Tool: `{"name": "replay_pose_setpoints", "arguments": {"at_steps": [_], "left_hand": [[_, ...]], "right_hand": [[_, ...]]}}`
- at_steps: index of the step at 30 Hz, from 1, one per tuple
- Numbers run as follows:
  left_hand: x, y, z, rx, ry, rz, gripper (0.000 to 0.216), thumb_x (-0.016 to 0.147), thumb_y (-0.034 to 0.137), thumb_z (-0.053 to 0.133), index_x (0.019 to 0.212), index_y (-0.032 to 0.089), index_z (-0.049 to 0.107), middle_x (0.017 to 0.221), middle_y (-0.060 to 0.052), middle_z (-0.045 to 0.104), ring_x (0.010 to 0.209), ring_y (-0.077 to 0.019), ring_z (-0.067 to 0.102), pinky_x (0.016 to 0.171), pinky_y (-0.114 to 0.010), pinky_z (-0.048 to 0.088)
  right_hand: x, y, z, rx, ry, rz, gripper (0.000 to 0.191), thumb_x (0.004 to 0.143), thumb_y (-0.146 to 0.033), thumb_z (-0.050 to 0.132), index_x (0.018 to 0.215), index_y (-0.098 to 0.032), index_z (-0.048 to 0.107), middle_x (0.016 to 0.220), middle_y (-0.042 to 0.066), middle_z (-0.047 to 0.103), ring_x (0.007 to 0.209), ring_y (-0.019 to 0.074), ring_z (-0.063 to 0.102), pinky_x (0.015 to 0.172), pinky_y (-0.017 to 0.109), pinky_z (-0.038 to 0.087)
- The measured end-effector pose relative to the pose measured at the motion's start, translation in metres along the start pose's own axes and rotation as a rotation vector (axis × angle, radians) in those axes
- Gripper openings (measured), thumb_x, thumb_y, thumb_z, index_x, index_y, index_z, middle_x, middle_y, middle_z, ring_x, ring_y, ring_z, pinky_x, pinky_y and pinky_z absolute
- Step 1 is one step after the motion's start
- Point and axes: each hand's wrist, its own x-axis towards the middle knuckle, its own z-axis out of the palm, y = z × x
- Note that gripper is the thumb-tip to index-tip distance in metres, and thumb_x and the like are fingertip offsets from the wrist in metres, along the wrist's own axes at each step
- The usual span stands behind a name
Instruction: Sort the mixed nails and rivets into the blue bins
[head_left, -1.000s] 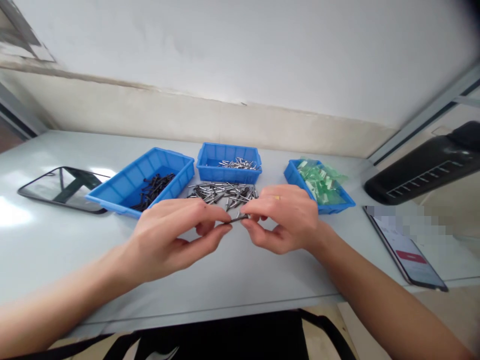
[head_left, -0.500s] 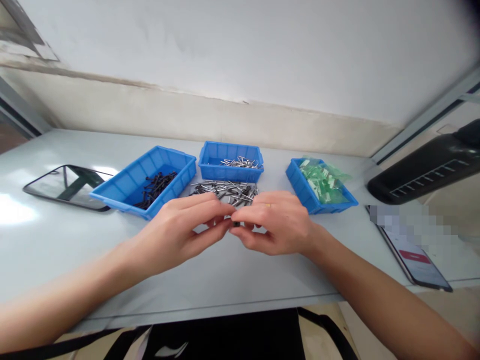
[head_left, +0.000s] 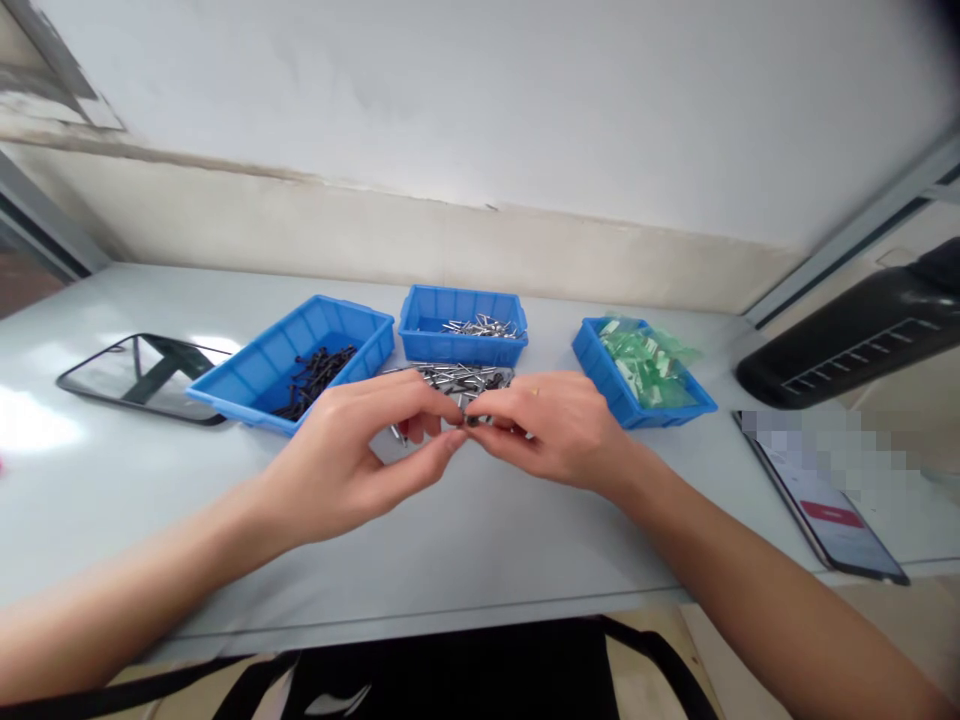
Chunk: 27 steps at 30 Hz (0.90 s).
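My right hand (head_left: 551, 430) pinches a small dark piece (head_left: 472, 421) between thumb and forefinger. Its kind is too small to tell. My left hand (head_left: 375, 450) meets it from the other side, thumb and forefinger closing at the same spot. What those left fingertips grip is hidden. A bit of shiny metal (head_left: 402, 436) shows by the curled left fingers. Just behind both hands lies a pile of silver metal pins (head_left: 465, 376), partly covered by the fingers.
A blue bin (head_left: 247, 408) with black screws is at left. Another blue bin (head_left: 461, 348) holds silver pins, and a third (head_left: 637, 412) green packets. A black-framed glass panel (head_left: 142, 378) lies far left. A phone (head_left: 832, 515) and black bottle (head_left: 847, 330) are at right.
Both hands have risen slightly, and the dark piece with them. The left thumb now sits lower, a little apart from its forefinger. The view has shifted slightly.
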Motion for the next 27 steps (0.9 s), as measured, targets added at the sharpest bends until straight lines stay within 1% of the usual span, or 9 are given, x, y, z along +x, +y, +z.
{"name": "replay_pose_setpoints", "arguments": {"at_steps": [3, 7, 10, 14, 18, 23, 27], "left_hand": [[0.0008, 0.001, 0.0004, -0.008, -0.017, -0.032, 0.007, 0.086, 0.023, 0.059, 0.081, 0.02, 0.064, 0.07, 0.004, 0.061, 0.065, -0.0089, 0.055, 0.061, -0.019, 0.043], [0.0016, 0.0018, 0.0, -0.016, -0.039, -0.053, 0.009, 0.085, 0.024, 0.06, 0.079, 0.019, 0.064, 0.069, 0.004, 0.06, 0.064, -0.0079, 0.054, 0.059, -0.018, 0.042], [0.0021, 0.0011, -0.0008, -0.036, -0.063, -0.071, 0.01, 0.086, 0.023, 0.059, 0.078, 0.019, 0.063, 0.068, 0.004, 0.06, 0.063, -0.0076, 0.054, 0.058, -0.017, 0.042], [0.0029, -0.0003, -0.0004, -0.056, -0.087, -0.089, 0.017, 0.09, 0.028, 0.056, 0.077, 0.018, 0.062, 0.066, 0.003, 0.059, 0.061, -0.0083, 0.053, 0.057, -0.018, 0.042], [0.0038, -0.0011, 0.0002, -0.055, -0.101, -0.092, 0.017, 0.089, 0.027, 0.056, 0.077, 0.017, 0.062, 0.066, 0.003, 0.059, 0.061, -0.0083, 0.053, 0.058, -0.018, 0.043], [0.0042, -0.0028, -0.0008, -0.043, -0.12, -0.109, 0.014, 0.087, 0.022, 0.054, 0.075, 0.017, 0.061, 0.067, 0.003, 0.058, 0.062, -0.0085, 0.053, 0.059, -0.018, 0.043], [0.0036, -0.0045, -0.0034, -0.005, -0.065, -0.114, 0.011, 0.085, 0.022, 0.055, 0.078, 0.018, 0.062, 0.067, 0.003, 0.06, 0.063, -0.0094, 0.054, 0.061, -0.02, 0.044]], "right_hand": [[-0.0006, 0.0003, 0.0023, 0.023, -0.019, -0.031, 0.018, 0.096, -0.026, 0.046, 0.089, -0.02, 0.063, 0.062, -0.005, 0.063, 0.056, 0.0071, 0.056, 0.056, 0.022, 0.037], [-0.0021, 0.0003, 0.0036, 0.002, -0.047, -0.037, 0.018, 0.097, -0.026, 0.047, 0.088, -0.021, 0.062, 0.062, -0.005, 0.062, 0.057, 0.0077, 0.056, 0.057, 0.022, 0.037], [-0.0024, 0.0007, 0.0044, -0.002, -0.027, -0.048, 0.018, 0.097, -0.027, 0.047, 0.088, -0.021, 0.061, 0.06, -0.005, 0.06, 0.055, 0.0076, 0.054, 0.056, 0.023, 0.036], [-0.0013, 0.0009, 0.0053, -0.005, 0.018, -0.076, 0.02, 0.097, -0.028, 0.048, 0.084, -0.02, 0.061, 0.058, -0.005, 0.058, 0.053, 0.0076, 0.052, 0.054, 0.023, 0.035], [-0.0006, 0.0002, 0.0052, -0.015, 0.01, -0.077, 0.026, 0.098, -0.03, 0.046, 0.081, -0.018, 0.062, 0.057, -0.003, 0.057, 0.053, 0.0086, 0.051, 0.054, 0.023, 0.035], [-0.0015, 0.0012, 0.0067, -0.002, -0.066, -0.06, 0.029, 0.099, -0.033, 0.043, 0.084, -0.017, 0.063, 0.061, -0.002, 0.061, 0.056, 0.0098, 0.055, 0.056, 0.024, 0.035], [-0.0017, 0.0054, 0.0052, -0.013, -0.061, -0.035, 0.026, 0.097, -0.036, 0.047, 0.093, -0.016, 0.063, 0.063, -0.002, 0.062, 0.056, 0.0105, 0.056, 0.057, 0.024, 0.036]]}}
